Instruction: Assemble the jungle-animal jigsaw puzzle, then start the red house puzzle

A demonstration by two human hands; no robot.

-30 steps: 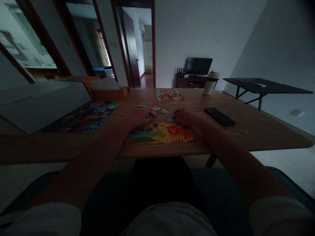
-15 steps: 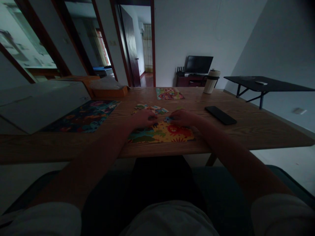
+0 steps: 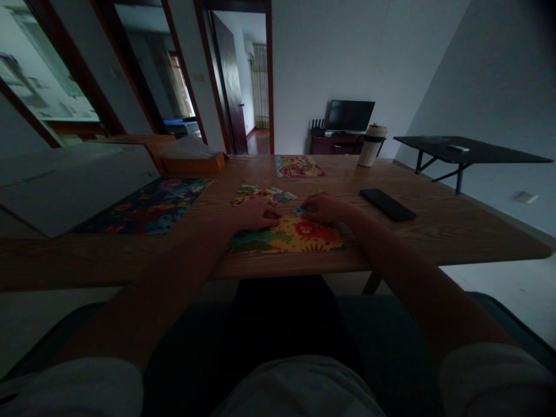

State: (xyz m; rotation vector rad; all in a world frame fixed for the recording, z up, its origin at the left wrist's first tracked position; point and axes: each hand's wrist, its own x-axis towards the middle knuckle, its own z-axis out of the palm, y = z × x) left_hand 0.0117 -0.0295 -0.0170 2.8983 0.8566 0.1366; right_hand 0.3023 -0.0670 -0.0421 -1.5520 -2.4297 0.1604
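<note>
Where both hands meet, dimness hides the puzzle piece (image 3: 297,209).

The wooden surface (image 3: 434,231) carries three puzzle boards (image 3: 284,236), loose pieces (image 3: 260,193), a phone (image 3: 387,204), a tumbler (image 3: 372,145) and boxes (image 3: 191,157).

A black phone (image 3: 388,204) lies flat on the wooden table (image 3: 456,231), right of centre. A lidded tumbler (image 3: 372,145) stands upright at the far edge, near a small finished puzzle (image 3: 298,166). A dark puzzle mat (image 3: 147,205) lies left, beside a cardboard box (image 3: 191,156). A monitor (image 3: 350,116) sits against the wall.
</note>
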